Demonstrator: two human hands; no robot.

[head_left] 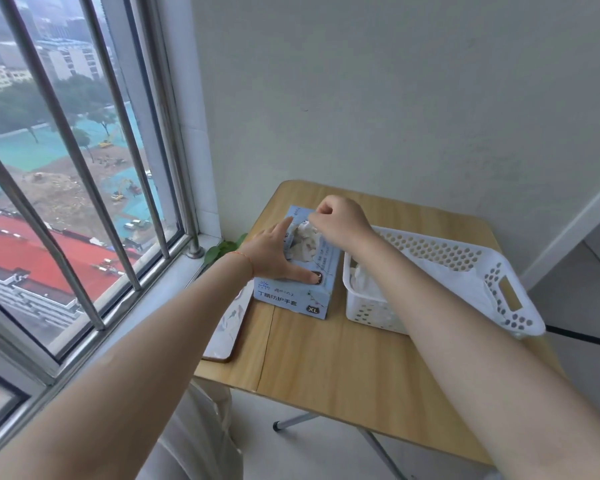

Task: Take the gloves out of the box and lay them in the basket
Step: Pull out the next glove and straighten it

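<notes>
Ok: L hand (269, 252) flat, fingers straight, pressing light-blue cardboard glove box (293, 299) on wooden table (343, 358). R hand (340, 221) curled, pinching white gloves (307, 239) at box opening. White perforated plastic basket (499, 289) just beside, w/ gloves inside.

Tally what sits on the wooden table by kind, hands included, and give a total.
Glove box: 1
White perforated basket: 1
Flat board at the table's left edge: 1
Hands: 2, the left hand pressing on the box, the right hand pinching a glove at the opening
Loose gloves in the basket: too bunched to count
Total: 5, gloves aside
</notes>
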